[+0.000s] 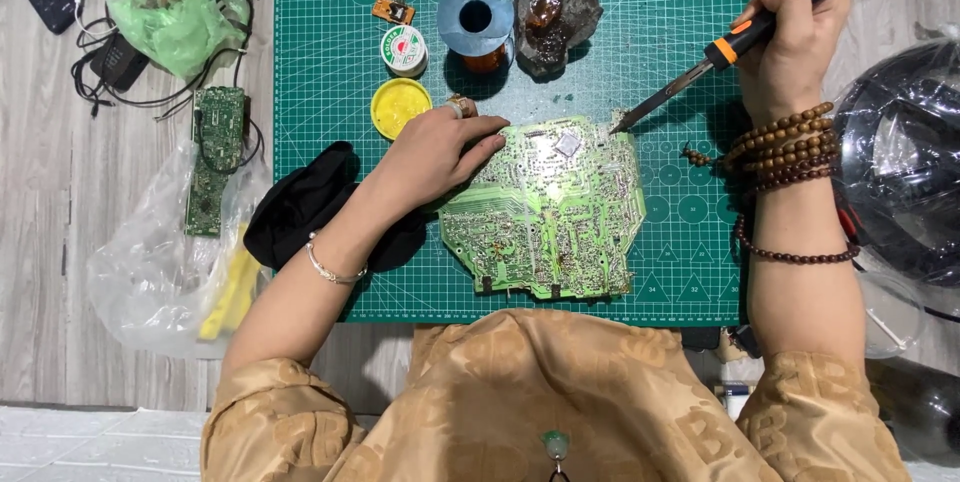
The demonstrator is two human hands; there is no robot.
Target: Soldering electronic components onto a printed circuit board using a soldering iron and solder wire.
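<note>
Circuit board point(548, 207), large and pale green, is laid solder-side up on the near half of a green cutting mat point(330, 72), its lower edge close to the mat's near border. The board's left upper corner is pressed flat by the left hand point(437, 150), whose fingers are spread on it and closed around nothing. A black cloth point(305, 204) is seen just beside that wrist, partly off the mat's left edge.

At the board's upper right corner the tip of a soldering iron point(700, 67) is brought to the edge, touching or just short of it; which cannot be told. The iron's orange-and-black handle is gripped in the right hand point(790, 42), fingers wrapped tight round it, beads worn at the wrist.

No fresh joint can be made out, so the soldering is judged to be at an early point at this corner, with nearly all of the board untouched.

Farther off, a yellow flux tin point(399, 105), a solder spool point(404, 47), a blue reel point(476, 17) and a dark stand point(560, 7) are ranged along the far half. Open mat is left to the right of the board, under the iron; the left side is crowded by a clear plastic bag point(150, 262) and a second narrow board point(216, 157).
</note>
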